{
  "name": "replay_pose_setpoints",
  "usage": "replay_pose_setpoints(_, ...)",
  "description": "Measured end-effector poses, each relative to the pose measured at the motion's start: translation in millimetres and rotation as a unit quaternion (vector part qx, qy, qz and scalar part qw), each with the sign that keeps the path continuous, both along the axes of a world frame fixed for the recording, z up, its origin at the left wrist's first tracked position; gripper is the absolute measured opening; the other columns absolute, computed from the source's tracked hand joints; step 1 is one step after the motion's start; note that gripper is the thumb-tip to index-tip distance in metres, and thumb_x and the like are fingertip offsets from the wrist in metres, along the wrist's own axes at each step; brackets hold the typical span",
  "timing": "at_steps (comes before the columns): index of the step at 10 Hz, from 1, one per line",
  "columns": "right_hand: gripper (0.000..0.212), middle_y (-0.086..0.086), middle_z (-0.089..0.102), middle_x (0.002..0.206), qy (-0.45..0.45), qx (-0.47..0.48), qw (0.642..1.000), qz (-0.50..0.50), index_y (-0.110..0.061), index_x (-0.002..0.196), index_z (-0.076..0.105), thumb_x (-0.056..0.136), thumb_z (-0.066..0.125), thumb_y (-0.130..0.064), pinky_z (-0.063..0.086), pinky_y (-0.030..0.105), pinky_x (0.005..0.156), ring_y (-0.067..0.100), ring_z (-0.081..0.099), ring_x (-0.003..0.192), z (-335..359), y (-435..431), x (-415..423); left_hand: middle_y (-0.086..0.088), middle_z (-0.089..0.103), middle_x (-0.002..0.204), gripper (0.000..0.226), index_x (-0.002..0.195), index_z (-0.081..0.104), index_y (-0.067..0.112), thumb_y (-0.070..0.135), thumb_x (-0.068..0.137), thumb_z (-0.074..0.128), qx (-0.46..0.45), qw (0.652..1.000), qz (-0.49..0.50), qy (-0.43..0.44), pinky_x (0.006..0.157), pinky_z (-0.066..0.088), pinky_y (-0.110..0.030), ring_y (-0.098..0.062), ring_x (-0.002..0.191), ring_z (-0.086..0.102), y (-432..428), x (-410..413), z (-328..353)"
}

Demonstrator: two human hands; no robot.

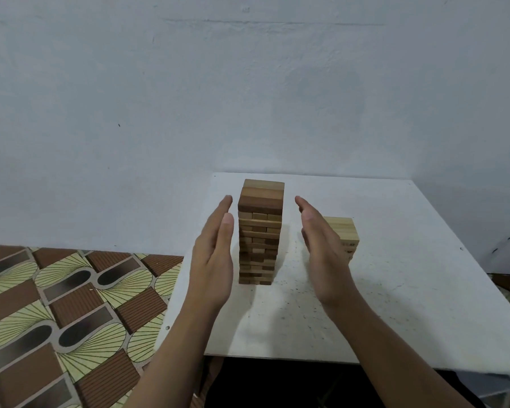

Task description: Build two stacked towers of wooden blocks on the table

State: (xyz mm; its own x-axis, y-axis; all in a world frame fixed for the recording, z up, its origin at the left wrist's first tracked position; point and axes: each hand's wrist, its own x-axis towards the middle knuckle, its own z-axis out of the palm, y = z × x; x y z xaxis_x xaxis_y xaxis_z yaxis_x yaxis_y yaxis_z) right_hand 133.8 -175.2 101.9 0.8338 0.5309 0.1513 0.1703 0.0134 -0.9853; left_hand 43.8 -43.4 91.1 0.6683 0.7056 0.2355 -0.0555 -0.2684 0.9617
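A tall tower of wooden blocks stands upright on the white table, with several crossed layers in light and dark wood. A shorter, pale tower of blocks stands to its right, partly hidden behind my right hand. My left hand is held flat, fingers straight, just left of the tall tower with a small gap. My right hand is held flat on the tower's right side, farther off. Neither hand touches the blocks or holds anything.
The table's back edge meets a pale blue-white wall. A floor with a brown, cream and green pattern lies to the left of the table. The near table edge runs under my forearms.
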Motion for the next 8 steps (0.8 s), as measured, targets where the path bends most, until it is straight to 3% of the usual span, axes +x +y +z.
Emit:
replay_pose_setpoints(2, 0.049, -0.027, 0.037, 0.154, 0.0, -0.016, 1.0, 0.015, -0.035, 0.153, 0.037, 0.106, 0.03, -0.046, 0.022, -0.008, 0.096, -0.024, 0.027, 0.133, 0.2, 11.8, 1.3, 0.022, 0.045, 0.152, 0.048, 0.15, 0.045, 0.036, 0.049, 0.107, 0.028, -0.01, 1.0, -0.002, 0.003, 0.122, 0.031, -0.037, 0.007, 0.14, 0.036, -1.1, 3.7, 0.2)
replay_pose_setpoints(3, 0.048, -0.024, 0.038, 0.154, 0.009, -0.009, 1.0, 0.023, -0.032, 0.154, 0.037, 0.108, 0.029, -0.043, 0.023, -0.009, 0.095, -0.026, 0.027, 0.13, 0.1, 14.3, 1.9, 0.021, 0.047, 0.151, 0.048, 0.149, 0.047, 0.037, 0.05, 0.108, 0.028, -0.008, 1.0, 0.0, 0.003, 0.122, 0.032, -0.041, 0.005, 0.141, 0.037, -1.1, 3.3, 0.5)
replay_pose_setpoints(8, 0.045, -0.022, 0.044, 0.151, -0.003, -0.001, 1.0, 0.006, -0.032, 0.15, 0.043, 0.107, 0.033, -0.043, 0.028, 0.013, 0.112, -0.014, 0.035, 0.136, 1.0, 11.3, 0.9, 0.023, 0.052, 0.146, 0.051, 0.146, 0.051, 0.037, 0.055, 0.103, 0.029, 0.008, 1.0, -0.007, -0.003, 0.118, 0.037, -0.044, 0.006, 0.138, 0.041, 1.7, 0.7, -3.7)
